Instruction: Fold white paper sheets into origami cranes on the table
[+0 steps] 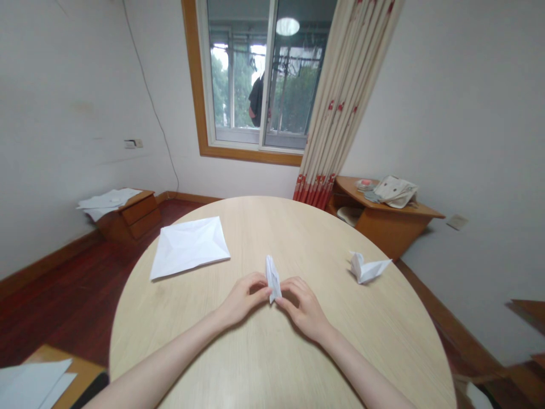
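Observation:
A small piece of folded white paper (273, 277), narrow and pointed at the top, stands between my hands over the middle of the table. My left hand (247, 296) pinches its left side with thumb and fingers. From the right, my right hand (301, 307) grips the lower edge, its thumb tip near the bottom corner. Off to the right on the table sits a folded paper crane (367, 269). A stack of creased square white paper (191, 245) lies at the left, apart from both hands.
The round wooden table (259, 227) fills the middle. Beyond it stand a low cabinet (140, 215) with papers at left and a corner desk (383, 224) with a cloth bag at right. White sheets (32, 386) lie on a surface at lower left. A curtain (340, 108) hangs beside the window.

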Motion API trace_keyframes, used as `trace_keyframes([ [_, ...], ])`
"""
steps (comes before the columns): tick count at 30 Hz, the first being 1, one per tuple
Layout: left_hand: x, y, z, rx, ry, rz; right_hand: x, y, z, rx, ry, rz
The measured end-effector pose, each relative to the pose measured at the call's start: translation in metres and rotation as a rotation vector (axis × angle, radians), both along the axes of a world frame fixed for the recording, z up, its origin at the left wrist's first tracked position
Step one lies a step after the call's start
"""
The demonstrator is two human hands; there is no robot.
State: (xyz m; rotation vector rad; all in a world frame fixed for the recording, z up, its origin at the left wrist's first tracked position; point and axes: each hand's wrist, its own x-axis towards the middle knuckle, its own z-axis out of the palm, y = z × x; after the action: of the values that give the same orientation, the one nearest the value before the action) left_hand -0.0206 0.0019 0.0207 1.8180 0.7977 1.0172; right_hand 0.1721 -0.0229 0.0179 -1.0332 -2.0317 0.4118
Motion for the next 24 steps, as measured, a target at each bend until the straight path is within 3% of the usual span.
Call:
trace_keyframes([
  [7,-0.0011,0.0020,0.0012,0.009,-0.032,0.106,0.0004,0.0033,-0.0032,-0.021,0.011,-0.019],
  [12,0.0001,0.0033,-0.0035,-0.129,-0.139,0.091,0.0002,0.0027,-0.0020,-0.031,0.013,-0.033],
  [24,0.0009,0.0031,0.0000,-0.236,-0.192,0.057,-0.0007,0.0009,-0.0024,-0.070,0.050,-0.063],
])
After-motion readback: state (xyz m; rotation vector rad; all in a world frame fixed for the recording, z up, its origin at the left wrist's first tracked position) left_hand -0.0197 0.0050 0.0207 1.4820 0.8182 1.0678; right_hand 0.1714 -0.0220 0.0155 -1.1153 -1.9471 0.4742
